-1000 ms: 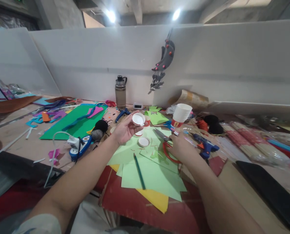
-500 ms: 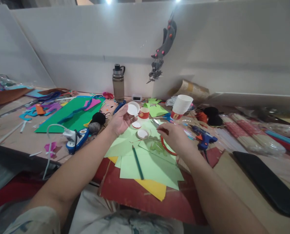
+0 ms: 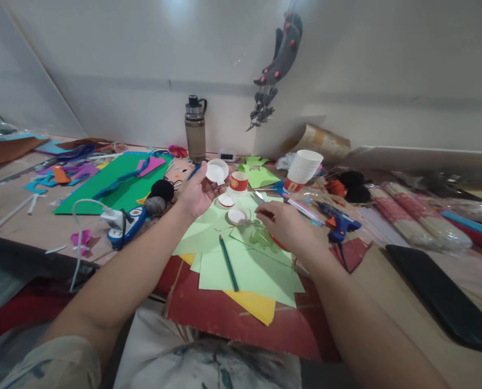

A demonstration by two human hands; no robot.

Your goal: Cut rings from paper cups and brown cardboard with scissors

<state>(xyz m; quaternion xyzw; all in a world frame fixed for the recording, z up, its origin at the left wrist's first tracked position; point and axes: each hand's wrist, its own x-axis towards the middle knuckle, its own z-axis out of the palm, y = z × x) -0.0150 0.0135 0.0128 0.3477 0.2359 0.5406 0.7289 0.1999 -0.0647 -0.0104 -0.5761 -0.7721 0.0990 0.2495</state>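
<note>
My left hand [image 3: 200, 193] is closed on a shallow white cut-off paper cup base [image 3: 217, 172], its round face turned toward me. In my right hand [image 3: 287, 221] are scissors [image 3: 258, 197], blades pointing away to the left and the red handle [image 3: 278, 241] partly hidden beneath the palm. A gap separates the blades from the cup base. Between the hands stands a short red-and-white paper cup [image 3: 239, 182]. Two more cut cup bases, one with a red rim [image 3: 226, 201] and one plain white [image 3: 236, 217], lie on light green paper [image 3: 260, 275] with green scraps.
A dark green pencil [image 3: 228, 263] lies on the paper. Stacked paper cups [image 3: 303, 170], a glue gun [image 3: 340, 224] and a black phone-like slab [image 3: 439, 297] are to the right. A bottle [image 3: 195, 129], yarn balls [image 3: 162, 192] and a power strip [image 3: 127, 226] are left.
The view has tipped slightly downward. Both hands keep their holds; the right fingers have shifted a little left and now cover more of the red scissor handle.
</note>
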